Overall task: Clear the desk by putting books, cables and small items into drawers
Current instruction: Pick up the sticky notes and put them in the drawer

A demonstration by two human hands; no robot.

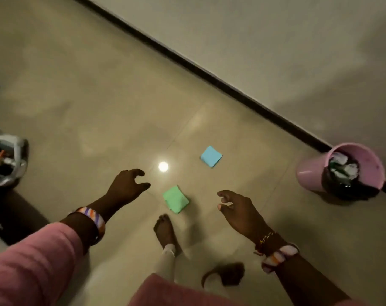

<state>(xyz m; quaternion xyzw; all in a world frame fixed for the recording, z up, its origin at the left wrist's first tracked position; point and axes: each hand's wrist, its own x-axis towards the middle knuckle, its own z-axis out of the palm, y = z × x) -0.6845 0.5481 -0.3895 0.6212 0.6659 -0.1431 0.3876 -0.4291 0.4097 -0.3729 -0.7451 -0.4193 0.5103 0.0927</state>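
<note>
Two small square pads lie on the beige tiled floor: a green pad (175, 199) just ahead of my bare foot (164, 230), and a blue pad (211, 156) farther off toward the wall. My left hand (127, 186) hovers left of the green pad, fingers curled apart and holding nothing. My right hand (238, 209) hangs to the right of the green pad, fingers spread and empty. Neither hand touches a pad. No desk or drawer is in view.
A pink waste bin (313, 173) with a black liner and crumpled paper stands at the right by the wall's dark skirting (209, 78). A grey basket (17, 151) of small items sits at the left edge. A lamp's reflection (163, 166) glares on the floor.
</note>
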